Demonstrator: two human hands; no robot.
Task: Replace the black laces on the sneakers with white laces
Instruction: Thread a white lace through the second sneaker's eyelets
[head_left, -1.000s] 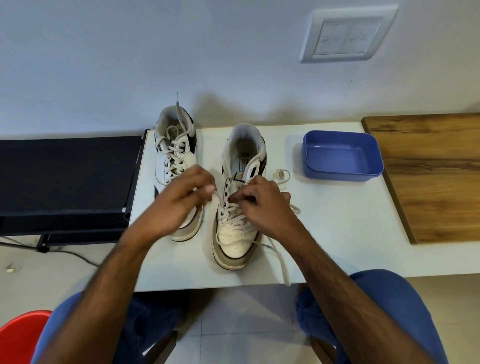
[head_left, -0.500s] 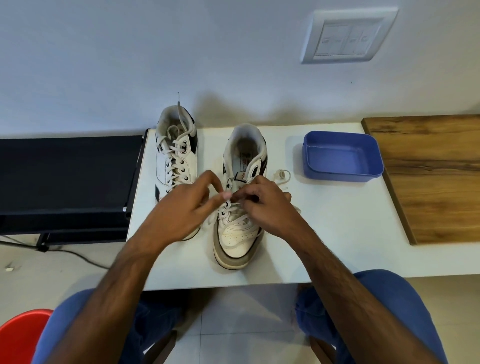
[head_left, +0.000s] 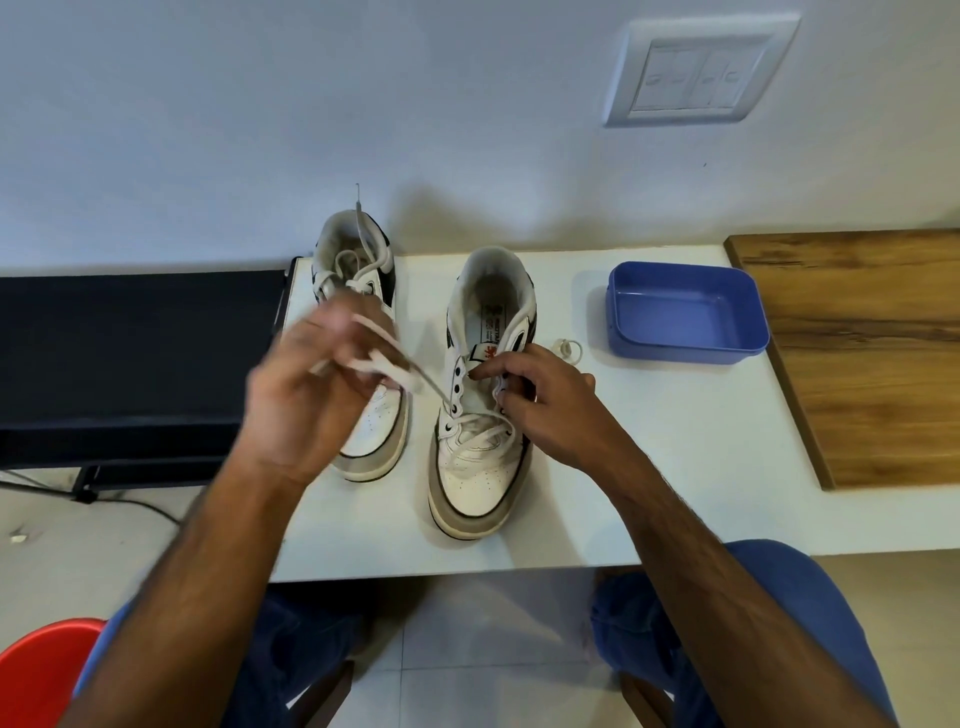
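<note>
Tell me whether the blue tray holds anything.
Empty. The blue tray shows only its bare blue floor, with no laces or other items inside. It sits upright on the white table, right of the sneakers.

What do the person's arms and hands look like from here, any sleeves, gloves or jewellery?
Both forearms are bare up to the frame's lower edge, with no sleeves in view. The left hand and the right hand wear no gloves, and no watch or wristband shows on either wrist. The left hand's fingers are motion-blurred, so rings there cannot be ruled out; none shows on the right hand. Blue trousers cover the knees below.
</note>
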